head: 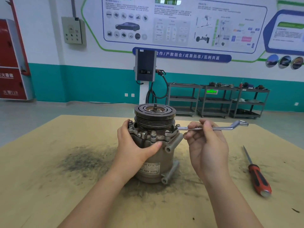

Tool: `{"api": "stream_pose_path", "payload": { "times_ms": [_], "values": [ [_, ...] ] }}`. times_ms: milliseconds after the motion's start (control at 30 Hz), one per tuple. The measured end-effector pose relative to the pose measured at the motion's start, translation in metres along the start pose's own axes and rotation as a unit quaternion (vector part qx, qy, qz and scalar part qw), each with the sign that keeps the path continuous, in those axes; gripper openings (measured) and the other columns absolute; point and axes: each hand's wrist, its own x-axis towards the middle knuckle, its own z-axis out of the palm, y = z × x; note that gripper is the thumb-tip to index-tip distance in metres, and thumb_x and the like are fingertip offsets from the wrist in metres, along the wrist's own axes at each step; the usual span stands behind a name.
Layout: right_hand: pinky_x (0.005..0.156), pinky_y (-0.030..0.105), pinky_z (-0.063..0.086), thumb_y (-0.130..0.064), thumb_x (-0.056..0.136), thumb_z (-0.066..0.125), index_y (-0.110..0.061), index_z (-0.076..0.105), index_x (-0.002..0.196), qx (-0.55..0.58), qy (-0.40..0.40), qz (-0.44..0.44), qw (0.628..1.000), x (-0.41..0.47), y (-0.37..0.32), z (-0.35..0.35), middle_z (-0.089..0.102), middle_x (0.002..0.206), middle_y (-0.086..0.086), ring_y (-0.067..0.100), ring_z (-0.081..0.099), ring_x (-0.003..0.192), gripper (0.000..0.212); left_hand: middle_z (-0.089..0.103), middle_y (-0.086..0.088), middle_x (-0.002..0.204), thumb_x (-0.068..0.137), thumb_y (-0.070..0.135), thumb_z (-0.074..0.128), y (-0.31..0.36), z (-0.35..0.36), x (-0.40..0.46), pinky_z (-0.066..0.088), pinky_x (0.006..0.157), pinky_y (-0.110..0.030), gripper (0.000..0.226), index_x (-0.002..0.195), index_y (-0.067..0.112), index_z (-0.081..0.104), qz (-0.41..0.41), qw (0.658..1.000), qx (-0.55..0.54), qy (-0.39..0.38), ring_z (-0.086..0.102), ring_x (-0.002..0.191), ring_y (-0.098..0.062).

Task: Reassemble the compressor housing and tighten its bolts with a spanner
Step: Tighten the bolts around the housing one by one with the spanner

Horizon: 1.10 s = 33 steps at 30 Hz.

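Note:
The compressor (156, 162) stands upright in the middle of the table, its dark pulley (155, 115) on top and several bolts (153, 133) around the flange below it. My left hand (134, 143) grips the housing from the left, thumb across the front. My right hand (205, 142) holds the shaft of a silver ring spanner (218, 128). The spanner lies level, and its near ring end sits on a bolt at the flange's right side (168, 134).
A red-and-black screwdriver (256, 174) lies on the table to the right. The board-covered table (49, 186) has a dark grease smear left of the compressor. Shelving carts (217, 102) and a wall charger (145, 65) stand far behind.

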Motion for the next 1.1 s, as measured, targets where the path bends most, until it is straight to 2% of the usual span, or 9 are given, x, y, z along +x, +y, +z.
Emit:
{"api": "stream_pose_path", "payload": {
  "times_ms": [133, 233, 367, 467, 533, 633, 767, 933, 1100],
  "values": [
    [0.059, 0.026, 0.048, -0.011, 0.105, 0.032, -0.009, 0.050, 0.094, 0.003, 0.016, 0.042, 0.999, 0.005, 0.002, -0.004, 0.064, 0.065, 0.004, 0.014, 0.054, 0.050, 0.022, 0.029, 0.025, 0.124, 0.041, 0.074, 0.073, 0.000, 0.001, 0.001, 0.036, 0.101, -0.022, 0.127, 0.149, 0.034, 0.020, 0.000, 1.000, 0.002, 0.006, 0.037, 0.123, 0.002],
    [0.060, 0.026, 0.050, -0.014, 0.106, 0.032, -0.010, 0.048, 0.095, -0.076, -0.010, -0.105, 0.991, -0.008, 0.010, -0.002, 0.066, 0.070, 0.003, 0.016, 0.056, 0.053, 0.020, 0.028, 0.027, 0.120, 0.040, 0.075, 0.072, 0.000, 0.002, 0.001, 0.034, 0.098, -0.018, 0.126, 0.148, 0.036, 0.020, 0.005, 1.000, 0.007, 0.012, 0.036, 0.119, 0.007],
    [0.064, 0.028, 0.051, -0.025, 0.103, 0.044, -0.027, 0.057, 0.095, -0.233, -0.099, -0.333, 0.908, -0.029, 0.022, 0.005, 0.064, 0.084, 0.004, 0.018, 0.061, 0.064, 0.016, 0.029, 0.025, 0.124, 0.041, 0.074, 0.073, 0.000, 0.003, 0.000, 0.037, 0.103, -0.022, 0.126, 0.149, 0.036, 0.020, 0.002, 1.000, 0.002, 0.016, 0.036, 0.120, 0.007],
    [0.070, 0.022, 0.051, -0.037, 0.102, 0.045, -0.021, 0.061, 0.097, -0.338, -0.171, -0.380, 0.844, -0.037, 0.028, 0.004, 0.061, 0.092, -0.011, 0.009, 0.062, 0.076, 0.023, 0.032, 0.018, 0.130, 0.045, 0.070, 0.079, 0.000, 0.003, -0.001, 0.040, 0.107, -0.028, 0.123, 0.148, 0.035, 0.022, -0.006, 1.000, 0.007, 0.020, 0.041, 0.126, -0.003],
    [0.071, 0.021, 0.050, -0.037, 0.103, 0.043, -0.022, 0.060, 0.099, -0.354, -0.179, -0.397, 0.828, -0.036, 0.026, 0.005, 0.060, 0.095, -0.012, 0.007, 0.061, 0.078, 0.023, 0.031, 0.017, 0.129, 0.050, 0.065, 0.085, 0.005, 0.008, -0.004, 0.040, 0.105, -0.028, 0.121, 0.147, 0.032, 0.023, -0.010, 0.999, 0.032, 0.038, 0.042, 0.127, -0.006],
    [0.066, 0.026, 0.049, -0.023, 0.104, 0.039, -0.032, 0.056, 0.098, -0.247, -0.094, -0.384, 0.885, -0.031, 0.012, 0.009, 0.063, 0.088, 0.005, 0.015, 0.060, 0.068, 0.021, 0.028, 0.015, 0.126, 0.049, 0.067, 0.082, 0.023, 0.024, -0.020, 0.038, 0.106, -0.033, 0.124, 0.148, 0.024, 0.021, -0.022, 0.991, 0.086, 0.102, 0.042, 0.125, -0.014],
    [0.062, 0.025, 0.050, -0.015, 0.105, 0.033, -0.015, 0.051, 0.093, -0.071, 0.006, -0.213, 0.974, -0.014, -0.007, 0.003, 0.065, 0.071, 0.002, 0.016, 0.056, 0.055, 0.022, 0.037, -0.005, 0.140, 0.060, 0.078, 0.060, 0.048, 0.044, -0.049, 0.033, 0.109, -0.057, 0.114, 0.148, 0.014, 0.025, -0.046, 0.969, 0.179, 0.165, 0.037, 0.132, -0.029],
    [0.059, 0.025, 0.050, -0.014, 0.106, 0.032, -0.010, 0.050, 0.092, -0.032, 0.035, -0.123, 0.991, -0.001, -0.010, -0.004, 0.064, 0.066, 0.003, 0.015, 0.053, 0.052, 0.023, 0.025, -0.009, 0.150, 0.070, 0.079, 0.034, 0.059, 0.038, -0.056, 0.025, 0.109, -0.055, 0.099, 0.147, 0.016, 0.023, -0.085, 0.965, 0.198, 0.151, 0.021, 0.140, -0.028],
    [0.053, 0.023, 0.047, -0.005, 0.103, 0.032, -0.009, 0.053, 0.089, -0.016, 0.001, -0.048, 0.999, 0.006, -0.013, -0.008, 0.062, 0.064, 0.007, 0.017, 0.052, 0.048, 0.025, 0.029, -0.007, 0.151, 0.064, 0.082, 0.027, 0.051, 0.004, -0.022, 0.023, 0.113, -0.043, 0.110, 0.148, 0.011, 0.028, -0.026, 0.985, 0.047, 0.161, 0.028, 0.140, -0.021]
  ]
}}
